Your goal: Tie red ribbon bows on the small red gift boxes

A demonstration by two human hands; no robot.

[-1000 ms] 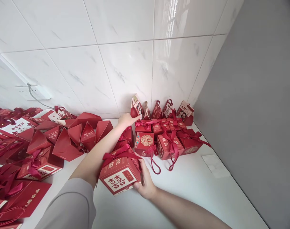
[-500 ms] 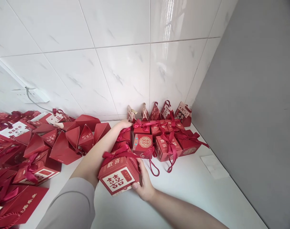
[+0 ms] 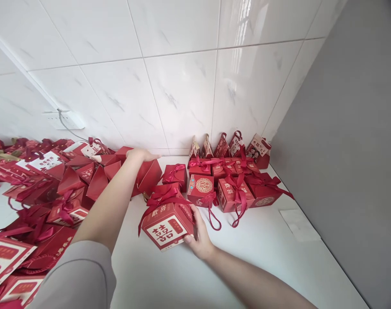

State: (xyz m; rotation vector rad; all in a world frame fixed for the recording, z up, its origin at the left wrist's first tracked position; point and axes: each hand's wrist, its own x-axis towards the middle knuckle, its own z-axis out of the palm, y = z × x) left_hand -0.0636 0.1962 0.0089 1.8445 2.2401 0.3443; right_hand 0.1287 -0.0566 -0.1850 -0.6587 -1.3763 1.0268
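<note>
My right hand [image 3: 200, 238] grips the right side of a red gift box [image 3: 168, 229] with a white label, a twisted cord handle and a red ribbon bow on top. It is held a little tilted at the front. Further back, my left hand [image 3: 142, 154] reaches over the red pointed boxes, its visible fingers stretched to the right. Just below that hand stands a plain red box [image 3: 151, 177], which I cannot tell whether it touches. A small ribbon-tied box [image 3: 175, 176] sits right of it.
Several ribboned red boxes [image 3: 236, 195] form rows at the right, with small handled boxes [image 3: 259, 148] along the tiled wall [image 3: 182, 98]. Many red boxes crowd the left. A white socket [image 3: 65, 120] is on the wall; a grey panel [image 3: 353, 128] borders the white table [image 3: 262, 253].
My left hand has moved left, from beside the small ribbon-tied box to above the pointed boxes. My right hand keeps hold of the gift box. The view has shifted left.
</note>
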